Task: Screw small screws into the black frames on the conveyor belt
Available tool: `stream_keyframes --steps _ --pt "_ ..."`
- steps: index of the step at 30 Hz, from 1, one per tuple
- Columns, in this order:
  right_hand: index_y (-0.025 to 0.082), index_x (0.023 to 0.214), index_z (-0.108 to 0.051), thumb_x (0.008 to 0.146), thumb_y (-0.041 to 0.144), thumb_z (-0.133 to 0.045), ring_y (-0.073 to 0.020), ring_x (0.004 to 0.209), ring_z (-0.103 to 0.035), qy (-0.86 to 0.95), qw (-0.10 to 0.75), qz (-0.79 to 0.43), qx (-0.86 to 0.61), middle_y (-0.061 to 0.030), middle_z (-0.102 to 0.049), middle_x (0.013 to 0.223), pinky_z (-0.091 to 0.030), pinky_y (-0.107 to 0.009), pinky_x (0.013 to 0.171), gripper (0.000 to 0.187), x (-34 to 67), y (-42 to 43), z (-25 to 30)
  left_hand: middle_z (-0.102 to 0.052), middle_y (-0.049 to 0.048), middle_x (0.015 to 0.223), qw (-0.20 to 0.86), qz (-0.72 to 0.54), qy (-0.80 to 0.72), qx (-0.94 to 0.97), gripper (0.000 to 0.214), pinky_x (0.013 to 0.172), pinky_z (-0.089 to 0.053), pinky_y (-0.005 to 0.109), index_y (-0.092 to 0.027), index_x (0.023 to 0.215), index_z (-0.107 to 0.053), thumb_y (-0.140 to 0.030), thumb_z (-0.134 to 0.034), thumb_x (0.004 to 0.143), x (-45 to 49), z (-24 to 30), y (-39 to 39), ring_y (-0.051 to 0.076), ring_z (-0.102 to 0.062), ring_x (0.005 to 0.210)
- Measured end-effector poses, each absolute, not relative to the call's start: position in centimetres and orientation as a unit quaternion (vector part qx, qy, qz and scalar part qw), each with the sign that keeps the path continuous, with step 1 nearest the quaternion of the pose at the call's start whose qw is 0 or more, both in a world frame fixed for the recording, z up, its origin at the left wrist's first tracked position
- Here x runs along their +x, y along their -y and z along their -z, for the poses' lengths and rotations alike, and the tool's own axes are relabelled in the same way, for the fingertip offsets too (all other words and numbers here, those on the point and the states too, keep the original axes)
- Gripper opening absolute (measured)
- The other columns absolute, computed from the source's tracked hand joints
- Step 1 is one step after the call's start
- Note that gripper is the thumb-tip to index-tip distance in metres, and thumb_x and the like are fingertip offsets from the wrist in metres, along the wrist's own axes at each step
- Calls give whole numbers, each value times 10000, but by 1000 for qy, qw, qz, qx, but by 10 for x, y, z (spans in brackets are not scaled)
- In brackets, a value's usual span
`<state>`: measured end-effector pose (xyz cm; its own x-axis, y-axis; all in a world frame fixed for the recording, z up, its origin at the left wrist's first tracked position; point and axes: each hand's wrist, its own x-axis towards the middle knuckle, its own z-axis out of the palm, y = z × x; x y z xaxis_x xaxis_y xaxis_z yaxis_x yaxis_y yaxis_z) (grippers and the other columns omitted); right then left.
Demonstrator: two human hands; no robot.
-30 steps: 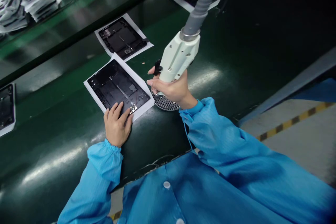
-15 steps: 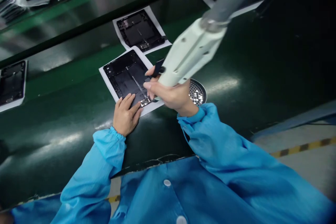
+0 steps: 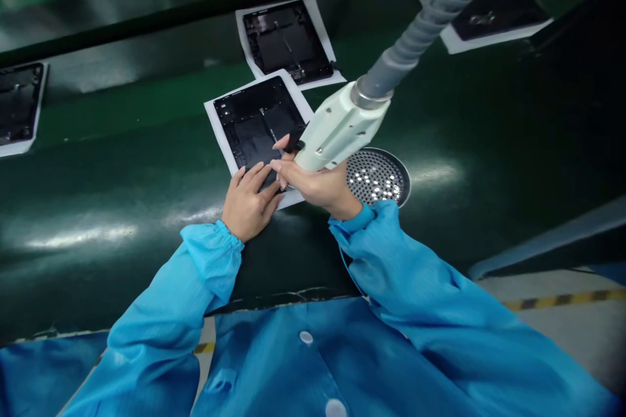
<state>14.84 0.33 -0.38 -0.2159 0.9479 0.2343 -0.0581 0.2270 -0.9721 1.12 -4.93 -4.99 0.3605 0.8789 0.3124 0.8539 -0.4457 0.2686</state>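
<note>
My right hand (image 3: 323,187) is wrapped around a pale green power screwdriver (image 3: 337,127), which has a black lever and a grey corrugated hose at its rear. The tool's tip is hidden behind my fingers, at the near right corner of a black tablet housing (image 3: 244,125). A thin strip runs down the middle of this housing, which lies on a white sheet (image 3: 221,140). My left hand (image 3: 249,202) rests with outstretched fingers on the housing's near edge, close to the fingers of my right hand. What lies beneath both hands cannot be made out.
Beside my right wrist sits a round perforated metal dish (image 3: 379,176) with shiny spots. Another tablet housing (image 3: 306,39) lies behind on its own sheet. More stand far left (image 3: 19,104) and far right (image 3: 482,3). The green bench (image 3: 122,182) ends near my body.
The view has shifted, so the things on the bench appear further right. My left fingers are now closer to my right hand and cover the small board at the corner. The screwdriver stays gripped.
</note>
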Motion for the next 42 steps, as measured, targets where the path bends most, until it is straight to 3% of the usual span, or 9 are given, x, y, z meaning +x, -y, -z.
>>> stream_keyframes --steps 8,22,26,29,34,36,39,42 --pt "195 925 -562 729 255 -656 -105 528 -530 628 473 -502 -360 53 -529 579 -554 -307 696 226 149 -2 3 -613 117 1278 31 -211 -524 825 277 1058 -358 476 -208 1095 -701 -314 -498 939 12 49 50 271 -521 1247" --pt "205 870 -577 667 381 -776 -156 638 -615 609 462 -537 -356 36 -565 594 -572 -383 804 334 152 -5 4 -593 124 1308 58 -196 -533 821 291 1071 -347 492 -211 1116 -692 -332 -491 942 10 47 49 281 -497 1278" --pt "195 809 -590 659 376 -788 -170 661 -624 598 483 -517 -377 16 -575 603 -571 -373 750 307 148 -4 5 -596 123 1305 55 -186 -535 823 278 1073 -354 483 -206 1093 -701 -330 -508 935 12 46 50 280 -507 1267" --pt "196 813 -597 692 342 -768 -148 567 -593 583 518 -496 -381 27 -566 575 -561 -344 639 255 151 -4 0 -618 125 1276 38 -188 -532 825 290 1063 -367 510 -186 1103 -695 -324 -495 943 16 48 54 301 -504 1271" --pt "206 859 -607 695 335 -782 -126 418 -517 550 633 -401 -368 44 -536 505 -496 -321 472 272 184 -11 -20 -633 125 1253 48 -250 -519 816 282 1043 -426 484 -171 1043 -699 -343 -498 943 5 48 57 275 -522 1265" --pt "200 856 -596 676 316 -802 -116 415 -518 537 671 -349 -373 28 -562 550 -484 -316 447 297 204 -19 -23 -663 129 1190 60 -306 -585 749 289 986 -483 414 -158 1016 -696 -355 -499 939 -10 42 54 237 -599 1164" --pt "239 852 -459 578 350 -860 -79 446 -533 508 737 -222 -386 -1 -659 825 -458 -276 404 498 237 -32 -16 -726 87 860 155 -322 -729 584 333 721 -547 308 -133 1017 -679 -415 -553 892 -32 27 47 183 -693 749" --pt "246 848 -403 579 398 -855 -70 482 -545 505 698 -166 -481 -4 -656 849 -481 -293 458 547 266 -46 1 -652 20 596 273 -227 -782 512 337 485 -420 242 -160 823 -692 -492 -632 805 -36 18 45 133 -577 479"
